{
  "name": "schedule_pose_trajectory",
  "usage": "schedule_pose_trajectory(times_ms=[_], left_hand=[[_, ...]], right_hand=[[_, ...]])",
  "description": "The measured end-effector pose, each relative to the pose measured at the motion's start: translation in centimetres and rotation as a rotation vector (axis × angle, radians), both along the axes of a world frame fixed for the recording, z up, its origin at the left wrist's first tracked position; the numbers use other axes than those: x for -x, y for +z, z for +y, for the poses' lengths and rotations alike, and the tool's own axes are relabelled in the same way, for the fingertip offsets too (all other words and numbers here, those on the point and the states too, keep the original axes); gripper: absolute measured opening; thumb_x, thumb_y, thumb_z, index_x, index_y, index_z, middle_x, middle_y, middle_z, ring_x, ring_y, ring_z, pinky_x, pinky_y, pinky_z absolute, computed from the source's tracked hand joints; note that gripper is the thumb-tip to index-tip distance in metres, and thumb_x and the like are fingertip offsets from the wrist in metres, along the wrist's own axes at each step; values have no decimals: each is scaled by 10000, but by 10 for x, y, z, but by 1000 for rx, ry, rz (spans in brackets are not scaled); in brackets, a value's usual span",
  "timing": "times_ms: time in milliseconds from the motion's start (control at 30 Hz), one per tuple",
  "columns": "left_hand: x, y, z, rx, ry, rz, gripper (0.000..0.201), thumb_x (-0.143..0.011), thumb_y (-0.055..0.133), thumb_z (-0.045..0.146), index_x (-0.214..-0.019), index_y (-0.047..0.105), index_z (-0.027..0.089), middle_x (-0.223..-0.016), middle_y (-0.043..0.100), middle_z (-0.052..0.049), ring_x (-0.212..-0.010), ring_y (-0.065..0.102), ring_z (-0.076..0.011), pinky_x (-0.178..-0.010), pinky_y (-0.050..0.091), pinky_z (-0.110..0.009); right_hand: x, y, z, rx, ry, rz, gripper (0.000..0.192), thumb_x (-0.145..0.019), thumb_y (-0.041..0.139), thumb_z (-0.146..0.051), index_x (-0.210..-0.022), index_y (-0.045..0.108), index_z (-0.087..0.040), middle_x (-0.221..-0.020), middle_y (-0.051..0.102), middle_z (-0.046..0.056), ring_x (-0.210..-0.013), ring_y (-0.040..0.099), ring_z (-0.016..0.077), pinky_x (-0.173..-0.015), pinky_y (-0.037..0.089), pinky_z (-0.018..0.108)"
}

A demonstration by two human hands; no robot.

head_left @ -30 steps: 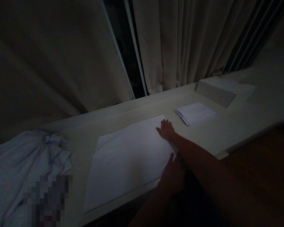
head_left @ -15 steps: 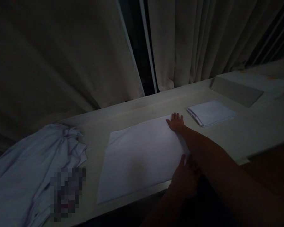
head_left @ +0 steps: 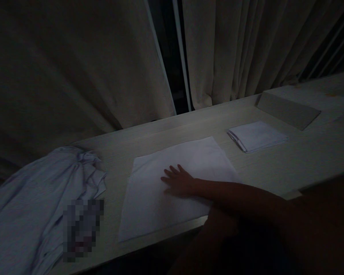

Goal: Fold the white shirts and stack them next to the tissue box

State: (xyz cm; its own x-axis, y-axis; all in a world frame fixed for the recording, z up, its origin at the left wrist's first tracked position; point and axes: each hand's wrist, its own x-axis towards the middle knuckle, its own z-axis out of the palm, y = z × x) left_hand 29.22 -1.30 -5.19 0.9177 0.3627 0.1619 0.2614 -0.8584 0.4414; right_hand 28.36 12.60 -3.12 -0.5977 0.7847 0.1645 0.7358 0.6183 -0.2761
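Observation:
A white cloth (head_left: 149, 206) lies flat in a rough rectangle on the pale table, its near edge by the table's front edge. My right hand (head_left: 179, 182) rests palm down on the middle of it, fingers spread and pointing left. Below my right forearm, my left hand (head_left: 225, 221) is at the cloth's near right side. Its fingers are hidden by the forearm and the dark, so its grip does not show.
A folded white cloth stack (head_left: 258, 136) lies to the right. Farther right stands a pale box-like object (head_left: 288, 109). Crumpled white fabric (head_left: 46, 191) is heaped at the left, beside a pixelated patch. Beige curtains (head_left: 103, 65) hang behind the table (head_left: 111, 168).
My right hand has moved from the cloth's far right corner left and nearer, onto its middle. My left hand's fingers, partly seen before, are now covered by the right forearm.

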Motion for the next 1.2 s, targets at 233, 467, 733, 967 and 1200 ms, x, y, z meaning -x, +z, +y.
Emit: schedule_pose_trajectory(times_ms=[233, 467, 733, 967, 1200], left_hand=[[-11, -7, 4, 9, 83, -22, 668, -943, 430, 331, -1544, 155, 233, -1599, 227, -26, -1471, 191, -252, -1216, 231, -443], [-7, -4, 2, -17, 71, -48, 783, -890, 528, 395, -1550, 140, 233, -1607, 200, -24, -1461, 216, -295, -1204, 254, -470], [17, 34, 1, -79, 92, -88, 604, -934, 421, 388, -1497, 317, 196, -1535, 376, -84, -1423, 319, -263, -1170, 297, -469], [155, 47, 51, -300, 582, 151, 545, -956, 367, 462, -1411, 470, 180, -1498, 420, -137, -1428, 305, -291, -1160, 241, -543], [256, 22, 60, -374, 884, 424, 667, -932, 253, 627, -1517, 252, 307, -1613, 162, -59, -1480, 98, -335, -1151, 124, -587]], right_hand=[[-57, 5, 90, 79, -384, -50, 647, -967, 236, -634, -1518, 292, -301, -1611, 141, 32, -1474, 64, 333, -1155, 30, 590], [-39, 12, 83, 20, -361, -24, 685, -965, 197, -646, -1529, 264, -264, -1614, 127, 63, -1476, 44, 329, -1153, 8, 587], [-70, 25, -51, 117, -408, 100, 675, -982, 143, -626, -1532, 248, -250, -1609, 157, 82, -1472, 133, 291, -1165, 129, 530], [-74, 25, -108, 113, -461, 55, 654, -989, 253, -593, -1517, 303, -209, -1598, 170, 122, -1469, 116, 329, -1156, 129, 561], [2, 6, -127, 52, -244, 73, 663, -939, 304, -677, -1496, 337, -318, -1599, 188, 51, -1472, 88, 335, -1158, 80, 595]])
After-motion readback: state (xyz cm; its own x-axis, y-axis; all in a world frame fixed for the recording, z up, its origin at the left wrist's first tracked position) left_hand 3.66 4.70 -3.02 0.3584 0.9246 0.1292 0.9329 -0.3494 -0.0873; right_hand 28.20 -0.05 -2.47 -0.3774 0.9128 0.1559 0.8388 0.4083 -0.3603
